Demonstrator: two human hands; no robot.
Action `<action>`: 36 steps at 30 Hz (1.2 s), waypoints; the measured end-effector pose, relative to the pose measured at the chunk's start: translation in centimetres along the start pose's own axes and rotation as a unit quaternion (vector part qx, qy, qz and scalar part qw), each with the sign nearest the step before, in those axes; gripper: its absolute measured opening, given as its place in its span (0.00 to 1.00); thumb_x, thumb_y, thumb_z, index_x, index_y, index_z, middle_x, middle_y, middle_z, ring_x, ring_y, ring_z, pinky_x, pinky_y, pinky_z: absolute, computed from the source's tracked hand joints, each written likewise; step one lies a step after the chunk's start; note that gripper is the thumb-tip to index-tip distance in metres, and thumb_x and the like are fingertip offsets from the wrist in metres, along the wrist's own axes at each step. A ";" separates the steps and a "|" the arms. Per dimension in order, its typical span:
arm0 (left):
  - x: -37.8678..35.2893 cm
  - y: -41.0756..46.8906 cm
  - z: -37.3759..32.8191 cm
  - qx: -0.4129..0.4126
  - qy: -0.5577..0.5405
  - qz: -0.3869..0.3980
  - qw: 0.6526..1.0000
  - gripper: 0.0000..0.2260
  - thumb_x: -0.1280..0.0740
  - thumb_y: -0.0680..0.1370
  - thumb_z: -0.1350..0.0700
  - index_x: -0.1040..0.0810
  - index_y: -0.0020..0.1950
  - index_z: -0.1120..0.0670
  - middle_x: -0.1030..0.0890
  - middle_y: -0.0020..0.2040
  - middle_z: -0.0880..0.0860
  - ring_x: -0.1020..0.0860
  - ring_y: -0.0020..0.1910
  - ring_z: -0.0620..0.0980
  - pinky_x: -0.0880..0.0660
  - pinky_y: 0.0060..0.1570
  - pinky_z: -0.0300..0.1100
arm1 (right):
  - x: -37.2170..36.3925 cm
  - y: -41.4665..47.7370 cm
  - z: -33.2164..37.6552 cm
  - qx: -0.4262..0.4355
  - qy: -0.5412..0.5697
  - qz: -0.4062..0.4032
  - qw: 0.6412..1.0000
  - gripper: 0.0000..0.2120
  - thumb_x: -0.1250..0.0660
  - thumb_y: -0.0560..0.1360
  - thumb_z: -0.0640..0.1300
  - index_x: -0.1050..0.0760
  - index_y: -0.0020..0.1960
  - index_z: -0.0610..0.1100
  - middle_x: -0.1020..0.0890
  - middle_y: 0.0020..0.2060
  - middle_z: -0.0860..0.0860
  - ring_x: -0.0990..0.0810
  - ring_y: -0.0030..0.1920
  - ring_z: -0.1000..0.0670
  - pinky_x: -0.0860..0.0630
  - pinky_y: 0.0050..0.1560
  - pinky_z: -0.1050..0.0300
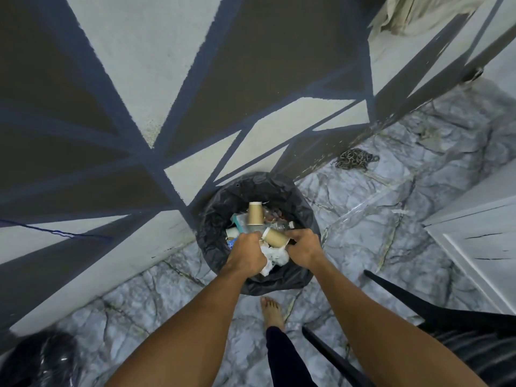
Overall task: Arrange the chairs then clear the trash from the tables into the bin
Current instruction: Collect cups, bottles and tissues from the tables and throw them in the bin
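Black plastic lines the bin, which stands on the marble-patterned floor against the far wall, a surface painted in grey, brown and dark blue angular panels. We hold both hands directly over the bin opening, close together. Our left hand is curled around a wad of crumpled white tissue, which hangs between the two hands. Our right hand is curled around the base end of a tan paper cup, which lies on its side with its white rim toward the left hand. Inside the bin, a second tan paper cup lies on the far side among a clear plastic bottle and other litter. A heap of metal chain lies on the floor to the far right of the bin. A black chair stands near right, beside our bare foot.
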State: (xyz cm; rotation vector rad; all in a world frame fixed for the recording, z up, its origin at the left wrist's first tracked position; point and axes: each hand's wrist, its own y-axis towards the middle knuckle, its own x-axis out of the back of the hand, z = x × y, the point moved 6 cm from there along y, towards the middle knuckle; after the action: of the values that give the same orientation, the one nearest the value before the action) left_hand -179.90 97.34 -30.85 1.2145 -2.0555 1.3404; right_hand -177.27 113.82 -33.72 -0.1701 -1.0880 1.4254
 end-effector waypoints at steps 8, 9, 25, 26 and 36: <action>1.3 -3.8 -1.6 -0.040 0.041 -0.013 0.998 0.18 0.32 0.70 0.58 0.20 0.59 0.52 0.20 0.55 0.55 0.20 0.52 0.59 0.21 0.50 0.50 | 0.6 -4.8 0.9 0.065 -0.024 -0.014 0.997 0.18 0.29 0.71 0.40 0.19 0.61 0.43 0.17 0.58 0.49 0.20 0.60 0.48 0.25 0.62 0.58; 1.7 -4.8 -2.6 -0.058 0.049 -0.018 0.997 0.18 0.32 0.70 0.59 0.21 0.60 0.52 0.20 0.56 0.56 0.21 0.52 0.59 0.21 0.50 0.50 | 1.2 -5.8 0.9 0.074 -0.030 -0.024 0.997 0.18 0.29 0.71 0.40 0.19 0.60 0.44 0.16 0.56 0.49 0.19 0.59 0.48 0.24 0.62 0.56; -4.0 -31.2 -24.8 -0.386 0.101 -0.026 0.917 0.24 0.29 0.73 0.54 0.25 0.70 0.52 0.22 0.65 0.55 0.24 0.65 0.55 0.24 0.60 0.47 | 18.0 -38.7 -12.2 0.085 -0.022 -0.343 0.935 0.20 0.34 0.69 0.40 0.20 0.60 0.48 0.17 0.58 0.48 0.19 0.58 0.47 0.22 0.58 0.52; -5.2 -32.9 -26.4 -0.406 0.101 -0.020 0.908 0.23 0.29 0.73 0.54 0.24 0.68 0.52 0.21 0.64 0.55 0.24 0.65 0.55 0.24 0.60 0.47 | 18.8 -40.8 -14.2 0.069 -0.013 -0.362 0.930 0.20 0.34 0.68 0.40 0.20 0.60 0.49 0.17 0.57 0.48 0.19 0.57 0.46 0.22 0.58 0.52; -25.0 -50.6 -37.3 -0.546 0.164 0.117 0.813 0.23 0.31 0.72 0.56 0.24 0.68 0.53 0.20 0.63 0.54 0.22 0.62 0.55 0.24 0.60 0.47 | 21.8 -57.3 -37.9 -0.067 0.088 -0.459 0.882 0.21 0.33 0.69 0.40 0.21 0.62 0.47 0.17 0.58 0.48 0.20 0.58 0.45 0.24 0.61 0.51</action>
State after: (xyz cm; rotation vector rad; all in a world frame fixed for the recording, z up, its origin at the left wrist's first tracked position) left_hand -128.87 133.14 -4.58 0.1960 -2.1566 0.2042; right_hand -116.10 138.31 -4.46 0.1163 -0.9165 0.4673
